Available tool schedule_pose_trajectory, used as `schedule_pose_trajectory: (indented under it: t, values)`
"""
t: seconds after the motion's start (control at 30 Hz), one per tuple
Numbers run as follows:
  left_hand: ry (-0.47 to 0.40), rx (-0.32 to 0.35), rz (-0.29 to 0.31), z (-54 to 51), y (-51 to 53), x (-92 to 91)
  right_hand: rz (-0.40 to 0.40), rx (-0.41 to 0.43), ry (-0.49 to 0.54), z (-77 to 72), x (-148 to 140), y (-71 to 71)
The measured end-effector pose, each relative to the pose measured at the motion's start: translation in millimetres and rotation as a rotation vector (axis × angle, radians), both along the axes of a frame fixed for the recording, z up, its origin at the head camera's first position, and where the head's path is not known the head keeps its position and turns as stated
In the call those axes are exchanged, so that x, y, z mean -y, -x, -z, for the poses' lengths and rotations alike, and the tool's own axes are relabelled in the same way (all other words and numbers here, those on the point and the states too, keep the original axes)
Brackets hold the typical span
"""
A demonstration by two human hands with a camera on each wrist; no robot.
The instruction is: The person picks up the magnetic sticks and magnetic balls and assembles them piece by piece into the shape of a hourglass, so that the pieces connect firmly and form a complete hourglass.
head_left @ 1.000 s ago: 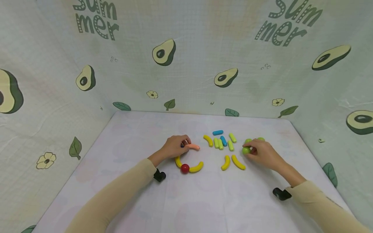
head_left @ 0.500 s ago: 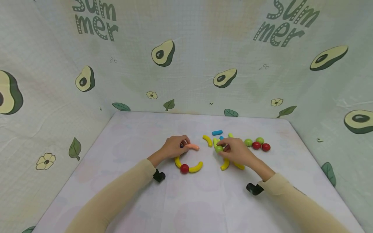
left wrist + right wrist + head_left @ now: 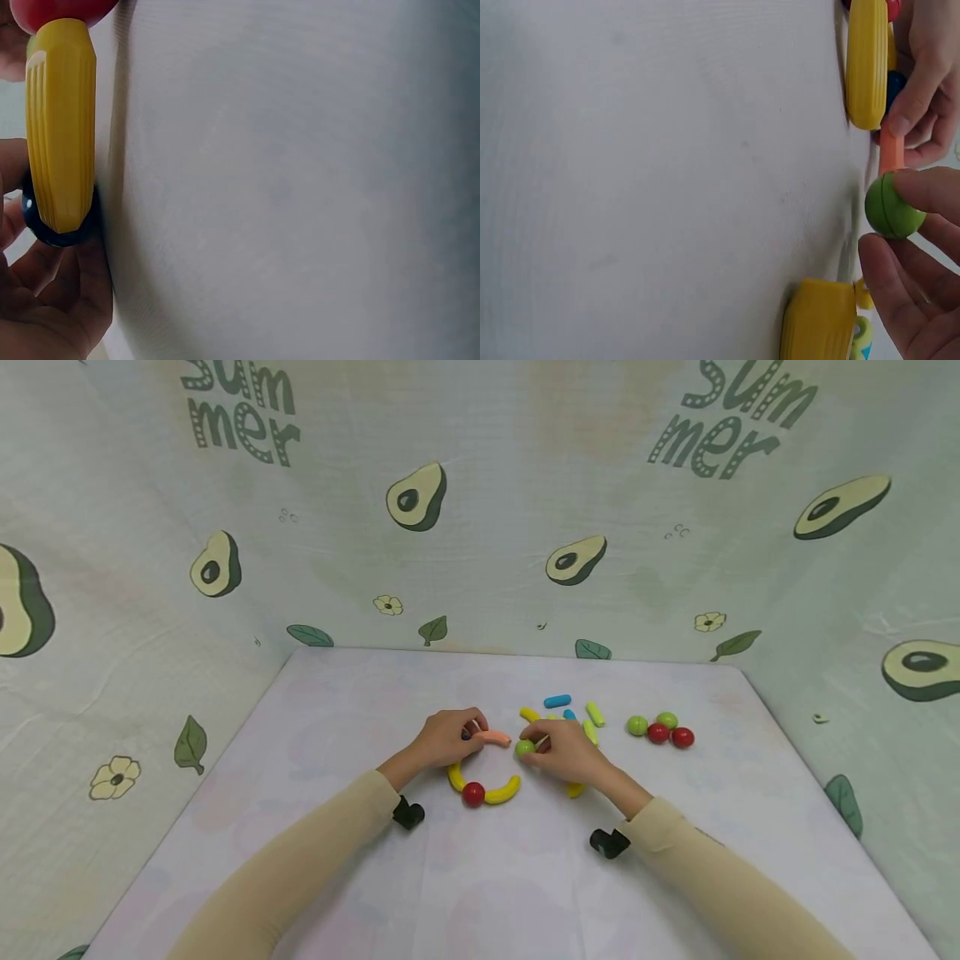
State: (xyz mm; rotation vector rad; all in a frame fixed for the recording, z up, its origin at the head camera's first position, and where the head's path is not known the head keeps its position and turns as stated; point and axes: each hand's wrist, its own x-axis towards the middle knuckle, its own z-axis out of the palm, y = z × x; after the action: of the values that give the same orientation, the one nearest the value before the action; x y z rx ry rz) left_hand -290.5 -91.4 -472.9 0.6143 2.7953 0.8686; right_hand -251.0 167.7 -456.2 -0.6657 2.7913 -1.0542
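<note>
My left hand (image 3: 442,742) pinches the left end of an orange curved piece (image 3: 495,738) beside a dark blue ball (image 3: 895,88). In the left wrist view, a yellow curved piece (image 3: 61,127) runs between a red ball (image 3: 66,7) and the dark blue ball, with left fingers behind. Seen from the head, two yellow pieces (image 3: 502,791) and the red ball (image 3: 473,794) form an arc below the left hand. Between right thumb and fingers (image 3: 570,752) is a green ball (image 3: 524,747), close to the orange piece's right end; the right wrist view shows them overlapping (image 3: 892,210).
Blue pieces (image 3: 557,701), lime pieces (image 3: 595,713) and a yellow one (image 3: 529,714) lie behind the right hand, partly covered. Another yellow piece (image 3: 576,790) shows below it. Two green balls (image 3: 637,725) and two red balls (image 3: 682,737) sit to the right.
My right hand has carried the green ball leftward from the group of balls to beside the orange piece. The left hand has stayed in place, still holding the orange piece.
</note>
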Motion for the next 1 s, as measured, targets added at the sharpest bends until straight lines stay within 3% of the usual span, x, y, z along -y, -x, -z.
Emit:
schedule_pose_trajectory:
  t: [0.4,0.8,1.0]
  values:
    - [-0.004,-0.005,0.013,-2.4,-0.1,2.1,0.028,0.006,-0.022,2.0,19.2,2.2]
    - [0.021,-0.049,0.020,1.8,2.7,2.6,0.018,0.007,0.010,5.9,17.5,10.3]
    - [0.030,-0.043,0.018,0.7,2.6,2.4,0.025,-0.001,-0.019,5.1,12.8,7.2]
